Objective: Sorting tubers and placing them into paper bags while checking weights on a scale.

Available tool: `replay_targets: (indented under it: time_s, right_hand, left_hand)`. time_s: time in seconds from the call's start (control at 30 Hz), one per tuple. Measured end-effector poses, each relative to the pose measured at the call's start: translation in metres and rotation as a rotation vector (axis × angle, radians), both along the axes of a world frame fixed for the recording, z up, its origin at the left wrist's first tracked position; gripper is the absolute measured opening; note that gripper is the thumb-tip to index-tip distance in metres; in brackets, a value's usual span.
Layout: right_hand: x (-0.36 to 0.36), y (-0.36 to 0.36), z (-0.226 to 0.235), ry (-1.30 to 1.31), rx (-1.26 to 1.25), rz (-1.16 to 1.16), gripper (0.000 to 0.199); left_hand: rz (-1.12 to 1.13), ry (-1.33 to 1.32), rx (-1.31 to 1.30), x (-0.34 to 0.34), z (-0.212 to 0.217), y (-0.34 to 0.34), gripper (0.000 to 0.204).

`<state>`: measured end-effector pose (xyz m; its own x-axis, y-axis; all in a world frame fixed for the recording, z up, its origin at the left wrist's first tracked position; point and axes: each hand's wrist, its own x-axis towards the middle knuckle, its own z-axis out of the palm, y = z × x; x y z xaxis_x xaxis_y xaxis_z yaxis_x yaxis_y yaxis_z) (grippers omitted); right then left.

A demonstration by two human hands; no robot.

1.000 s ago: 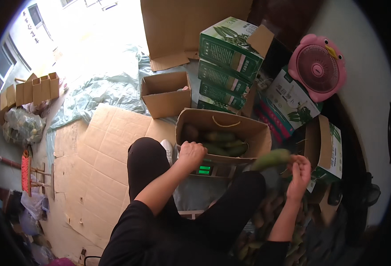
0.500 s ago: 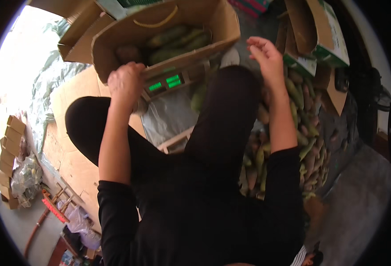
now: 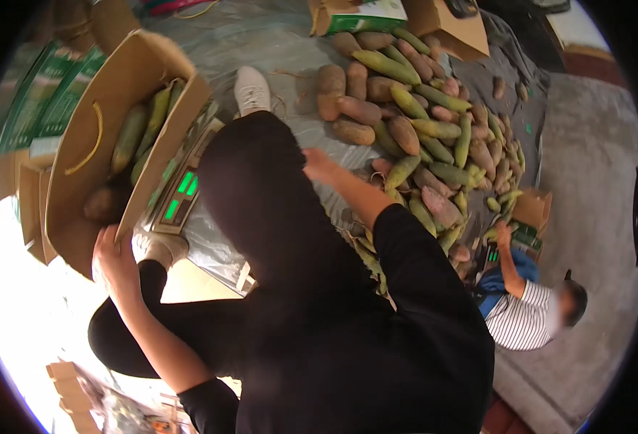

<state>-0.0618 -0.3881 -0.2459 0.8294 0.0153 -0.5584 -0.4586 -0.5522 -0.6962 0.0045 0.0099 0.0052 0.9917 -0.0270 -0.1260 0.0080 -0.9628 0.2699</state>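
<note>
My left hand (image 3: 112, 260) is closed on the near corner of an open cardboard box (image 3: 163, 76) with a yellow cord handle. Inside lie several long green radishes (image 3: 129, 141) and a reddish-brown one (image 3: 105, 205) in the shaded end. The box rests on a scale (image 3: 176, 194) with a lit green display. Over by my raised knee, my right hand (image 3: 320, 165) is blurred, its fingers partly hidden behind the knee. I see nothing in it. A large heap of green and reddish-brown radishes (image 3: 434, 130) spreads just beyond that hand.
Plastic sheeting (image 3: 282, 43) covers the floor under the heap. Green-printed cartons (image 3: 51, 94) stand at the far left, and another carton (image 3: 358, 14) lies behind the heap. At the right, a person in a striped shirt (image 3: 525, 318) reaches toward the heap's edge beside a second scale (image 3: 492, 253).
My view has swung to the right, bringing the heap and the other person into sight. My right hand has lowered to beside my knee; the left stays at the box rim.
</note>
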Motion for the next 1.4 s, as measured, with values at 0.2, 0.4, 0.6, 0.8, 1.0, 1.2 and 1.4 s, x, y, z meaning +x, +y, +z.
replay_targets:
  time_s: [0.2,0.4,0.6,0.8,1.0,1.2,1.4]
  right_hand:
    - [0.001,0.046,-0.062,0.332,0.276,-0.266,0.036]
    - [0.01,0.063,-0.056,0.398,0.486,-0.406,0.037]
    - [0.004,0.066,-0.039,0.478,0.631,-0.591,0.037]
    - [-0.003,0.053,-0.022,0.581,0.761,-0.708,0.038]
    - [-0.025,0.018,0.002,0.7,0.842,-0.805,0.038]
    - [-0.039,-0.003,0.012,0.755,0.871,-0.925,0.039]
    - [-0.039,-0.051,0.088,0.584,0.108,-0.433,0.04]
  left_hand:
    - [-0.018,-0.017,-0.088,0.012,-0.004,-0.019,0.008]
    - [0.059,0.029,0.012,0.008,0.003,-0.021,0.01]
    - [0.099,0.052,0.022,0.01,0.005,-0.025,0.011]
    - [0.098,0.035,0.053,0.011,0.011,-0.026,0.009]
    - [0.062,-0.009,0.056,0.008,0.006,-0.021,0.007]
    - [0.049,-0.023,0.051,0.005,0.007,-0.018,0.01]
    - [0.037,-0.051,0.038,0.001,0.003,-0.012,0.012]
